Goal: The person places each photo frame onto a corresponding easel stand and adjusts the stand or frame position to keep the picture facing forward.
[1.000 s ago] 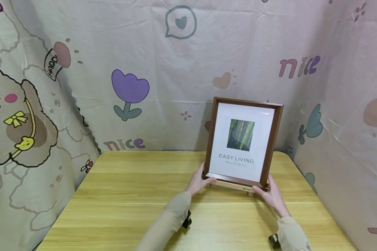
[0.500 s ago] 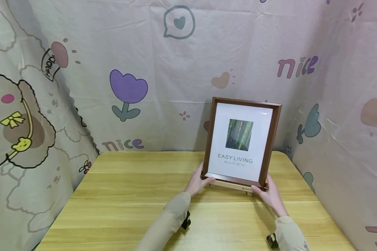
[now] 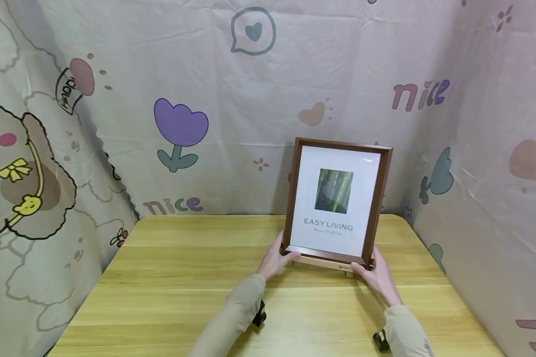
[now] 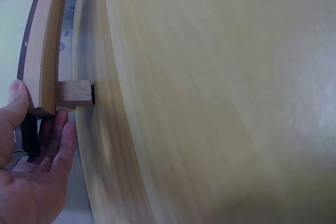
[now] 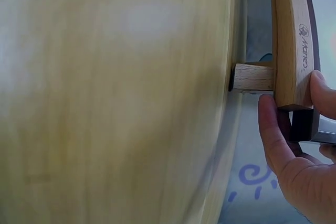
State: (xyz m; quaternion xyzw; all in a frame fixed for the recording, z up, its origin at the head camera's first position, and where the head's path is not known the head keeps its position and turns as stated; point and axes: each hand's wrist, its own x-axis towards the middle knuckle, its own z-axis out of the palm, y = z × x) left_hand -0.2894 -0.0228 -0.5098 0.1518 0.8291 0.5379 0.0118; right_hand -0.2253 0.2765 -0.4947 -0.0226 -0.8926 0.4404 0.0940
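Note:
A brown picture frame [image 3: 333, 193] with a white insert and a small bamboo photo leans back on a light wooden tabletop easel [image 3: 323, 264]. My left hand [image 3: 273, 260] grips the lower left corner, thumb over the front and fingers behind. At the lower right corner, my right hand [image 3: 378, 278] holds on in the same way. In the left wrist view, the thumb lies by the end of the easel's ledge [image 4: 43, 51], near a short wooden foot [image 4: 74, 93]. The right wrist view shows fingertips under the ledge, next to the other foot [image 5: 253, 77]. The easel's back is hidden.
The pale wooden table [image 3: 196, 267] stretches left and forward of the frame. Behind it hangs a printed cloth [image 3: 241, 99], which also covers both sides. The table's far edge runs close behind the easel. Black wrist straps [image 3: 259, 315] show at both sleeves.
Both hands have shifted the picture frame and easel slightly to the left across the last half second. The grip stays the same, and the head view has turned a little.

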